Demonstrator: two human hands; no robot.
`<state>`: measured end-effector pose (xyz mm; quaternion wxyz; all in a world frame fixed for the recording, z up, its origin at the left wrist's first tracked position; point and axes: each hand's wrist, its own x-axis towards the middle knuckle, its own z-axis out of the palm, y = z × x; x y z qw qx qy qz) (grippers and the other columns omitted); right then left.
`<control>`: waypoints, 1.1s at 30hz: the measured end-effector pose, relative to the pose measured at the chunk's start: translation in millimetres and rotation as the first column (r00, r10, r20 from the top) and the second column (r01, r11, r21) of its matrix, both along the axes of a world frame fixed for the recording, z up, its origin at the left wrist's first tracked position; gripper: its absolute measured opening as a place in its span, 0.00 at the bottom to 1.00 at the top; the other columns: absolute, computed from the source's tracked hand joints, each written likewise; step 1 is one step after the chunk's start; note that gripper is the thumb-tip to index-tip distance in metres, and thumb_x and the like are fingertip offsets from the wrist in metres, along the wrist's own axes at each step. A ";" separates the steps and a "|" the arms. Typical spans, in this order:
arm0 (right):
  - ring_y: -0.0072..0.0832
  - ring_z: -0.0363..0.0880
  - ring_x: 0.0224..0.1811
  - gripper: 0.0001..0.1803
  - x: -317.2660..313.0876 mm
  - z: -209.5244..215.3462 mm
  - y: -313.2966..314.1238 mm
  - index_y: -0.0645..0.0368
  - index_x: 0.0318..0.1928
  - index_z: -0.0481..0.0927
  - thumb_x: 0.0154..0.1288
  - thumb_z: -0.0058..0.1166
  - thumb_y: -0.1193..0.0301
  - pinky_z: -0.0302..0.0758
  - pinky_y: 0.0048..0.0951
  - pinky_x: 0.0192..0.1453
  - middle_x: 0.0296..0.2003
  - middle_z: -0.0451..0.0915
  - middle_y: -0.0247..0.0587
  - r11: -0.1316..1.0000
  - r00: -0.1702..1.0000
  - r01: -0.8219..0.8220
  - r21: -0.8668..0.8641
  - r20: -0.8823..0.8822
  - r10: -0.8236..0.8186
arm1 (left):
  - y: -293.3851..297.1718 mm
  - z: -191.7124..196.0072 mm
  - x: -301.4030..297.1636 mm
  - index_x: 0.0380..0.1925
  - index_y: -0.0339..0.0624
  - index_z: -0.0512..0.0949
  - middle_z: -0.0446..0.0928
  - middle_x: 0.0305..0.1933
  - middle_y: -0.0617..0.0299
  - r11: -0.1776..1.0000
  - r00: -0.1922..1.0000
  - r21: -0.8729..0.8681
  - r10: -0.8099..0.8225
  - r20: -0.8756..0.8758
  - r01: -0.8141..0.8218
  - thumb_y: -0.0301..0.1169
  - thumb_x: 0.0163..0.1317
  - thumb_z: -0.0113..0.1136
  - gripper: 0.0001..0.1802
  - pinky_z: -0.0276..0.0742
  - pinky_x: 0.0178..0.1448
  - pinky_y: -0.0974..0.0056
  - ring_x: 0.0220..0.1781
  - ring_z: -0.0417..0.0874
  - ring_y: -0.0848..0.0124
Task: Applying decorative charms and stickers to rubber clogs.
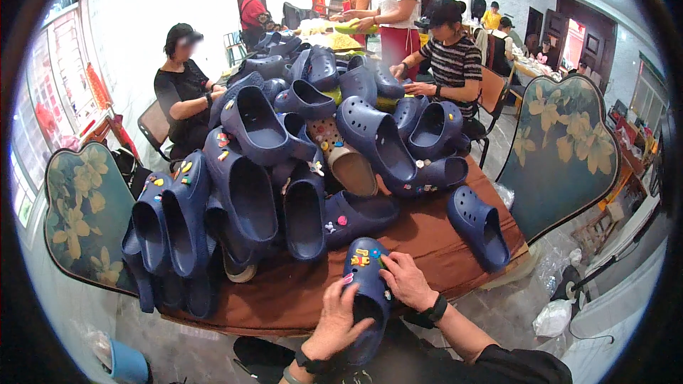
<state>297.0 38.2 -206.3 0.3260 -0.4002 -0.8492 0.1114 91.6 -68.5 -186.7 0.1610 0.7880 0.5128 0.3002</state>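
Note:
A navy clog (370,299) with colourful charms on its toe lies at the near table edge, its heel toward me. My left hand (336,320) rests against its left side, fingers bent over the upper and thumb reaching across the foot opening. From the right, my right hand (409,281) grips the toe, with its fingertips beside a green-blue charm (376,254). A yellow-orange charm (361,259) sits on the upper, and a pink one (348,279) shows near my left fingers. The undersides of both hands are hidden.
Many navy clogs (245,188) are piled across the brown-covered table (427,242). A single clog (478,227) lies at the right. Two floral chair backs (562,146) flank the table. Several people sit or stand beyond. A blue bin (128,363) stands at lower left.

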 end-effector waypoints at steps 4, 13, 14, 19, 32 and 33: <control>0.50 0.74 0.58 0.22 22.0 -14.2 -7.2 0.62 0.58 0.73 0.69 0.56 0.65 0.75 0.42 0.59 0.53 0.75 0.55 0.988 0.997 0.050 -0.147 -0.052 -0.058 | -6.7 3.0 -18.0 0.66 0.38 0.60 0.64 0.63 0.38 0.938 0.941 -0.082 0.336 -0.023 -0.337 0.42 0.57 0.70 0.42 0.73 0.63 0.48 0.65 0.70 0.42; 0.53 0.76 0.43 0.27 31.9 -43.1 -48.7 0.67 0.62 0.70 0.66 0.58 0.67 0.73 0.47 0.50 0.40 0.80 0.56 0.975 0.996 -0.078 -0.207 -0.060 0.067 | -26.4 -22.7 -28.5 0.37 0.34 0.74 0.80 0.35 0.38 0.921 0.970 -0.315 0.190 -0.149 -0.229 0.38 0.68 0.51 0.15 0.78 0.44 0.43 0.38 0.82 0.39; 0.53 0.78 0.42 0.29 30.1 -42.8 -53.5 0.69 0.63 0.68 0.68 0.58 0.64 0.74 0.46 0.49 0.40 0.80 0.57 0.969 0.996 -0.080 -0.233 -0.043 0.072 | -29.0 -24.9 -29.0 0.36 0.33 0.73 0.80 0.36 0.38 0.899 0.961 -0.349 0.219 -0.166 -0.265 0.36 0.68 0.50 0.14 0.78 0.44 0.43 0.39 0.81 0.38; 0.53 0.80 0.49 0.42 27.9 -5.3 -65.6 0.69 0.72 0.55 0.71 0.55 0.53 0.77 0.44 0.53 0.45 0.80 0.62 0.882 0.971 -0.145 -0.449 -0.235 0.039 | -18.8 -6.1 -17.4 0.43 0.30 0.75 0.77 0.34 0.35 0.962 0.925 -0.175 0.253 0.285 -0.209 0.33 0.72 0.49 0.14 0.72 0.43 0.45 0.38 0.78 0.38; 0.55 0.71 0.65 0.54 28.4 20.1 -59.6 0.65 0.76 0.36 0.70 0.54 0.47 0.69 0.45 0.67 0.69 0.61 0.66 0.937 0.937 -0.164 -0.310 -0.345 0.050 | 9.1 13.9 22.6 0.57 0.31 0.73 0.81 0.49 0.45 0.934 0.807 -0.299 0.325 0.493 -0.193 0.36 0.76 0.43 0.21 0.76 0.54 0.58 0.49 0.83 0.57; 0.50 0.71 0.65 0.48 43.5 11.2 -53.2 0.65 0.75 0.48 0.70 0.55 0.49 0.69 0.44 0.68 0.66 0.67 0.60 0.856 0.908 -0.185 -0.483 -0.418 -0.040 | 10.4 -2.6 19.2 0.50 0.31 0.74 0.79 0.42 0.40 0.945 0.849 -0.259 0.298 0.437 -0.198 0.35 0.74 0.46 0.17 0.74 0.50 0.52 0.45 0.80 0.49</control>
